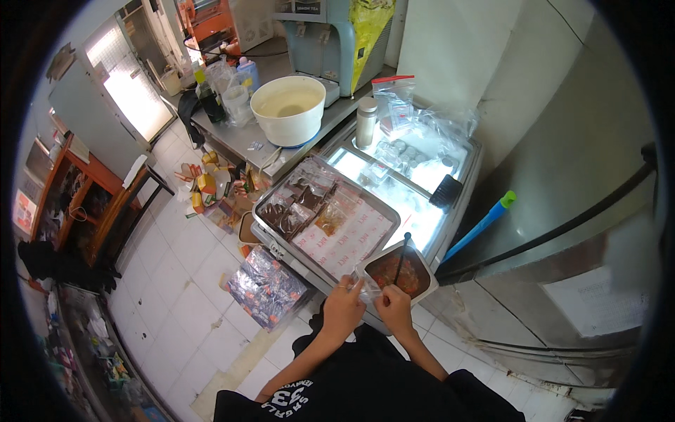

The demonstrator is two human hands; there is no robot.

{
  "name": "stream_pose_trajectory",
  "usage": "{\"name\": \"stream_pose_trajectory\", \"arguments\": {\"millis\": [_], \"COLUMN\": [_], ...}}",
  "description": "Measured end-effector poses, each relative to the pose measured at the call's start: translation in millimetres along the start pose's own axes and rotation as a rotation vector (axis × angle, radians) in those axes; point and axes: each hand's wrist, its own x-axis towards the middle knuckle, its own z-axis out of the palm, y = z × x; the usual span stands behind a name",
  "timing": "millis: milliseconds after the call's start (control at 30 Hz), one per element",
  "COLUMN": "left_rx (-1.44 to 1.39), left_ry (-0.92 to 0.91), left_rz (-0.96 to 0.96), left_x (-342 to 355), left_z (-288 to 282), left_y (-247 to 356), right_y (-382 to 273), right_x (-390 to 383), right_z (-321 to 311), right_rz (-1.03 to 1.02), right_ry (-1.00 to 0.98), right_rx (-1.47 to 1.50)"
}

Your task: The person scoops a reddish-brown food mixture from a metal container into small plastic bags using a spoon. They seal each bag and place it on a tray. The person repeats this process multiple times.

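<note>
Between my hands is a small clear plastic bag (370, 287). My left hand (344, 307) pinches one side of it, fingers closed. My right hand (394, 307) is closed on the other side, close to the near edge of a metal container (425, 264). Chopped reddish food (384, 270) lies in that container, and a black-handled utensil (401, 257) leans up out of it; its lower end is hidden in the food. Just beyond my left hand lies a metal tray (391, 216) lined with printed paper. Several dark brown filled bags (301, 204) and an orange-yellow filled bag (333, 219) rest on it.
The tray stands on a lit glass-topped freezer (365, 184) holding a white bottle (366, 123) and plastic bags (450, 126). A white bucket (288, 112) sits on the metal table behind. A large steel appliance (562, 232) rises at right; a patterned box (266, 287) is on the floor.
</note>
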Motion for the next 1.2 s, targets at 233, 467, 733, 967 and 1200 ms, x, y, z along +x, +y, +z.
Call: {"name": "stream_pose_trajectory", "arguments": {"millis": [233, 467, 733, 967, 1200], "left_rx": [-0.734, -1.654, -1.657, -1.527, -1.614], "left_ry": [-0.354, -0.107, -0.705, -0.924, -1.293], "left_rz": [-0.444, -0.728, -0.759, -0.449, -0.316], "left_x": [-3, -2, 25, 62, 94], "left_z": [31, 64, 66, 63, 64], "left_y": [9, 29, 1, -19, -30], "right_y": [-5, -1, 5, 6, -13], "right_x": [-10, -13, -16, -9, -8], "right_z": [-28, -42, -19, -21, -6], "right_rz": [-0.140, 0.219, 0.480, 0.314, -0.047], "right_ry": [0.185, 0.493, 0.340, 0.263, 0.204], "right_rx": [0.007, 0.417, 1.090, 1.607, 1.455]}}
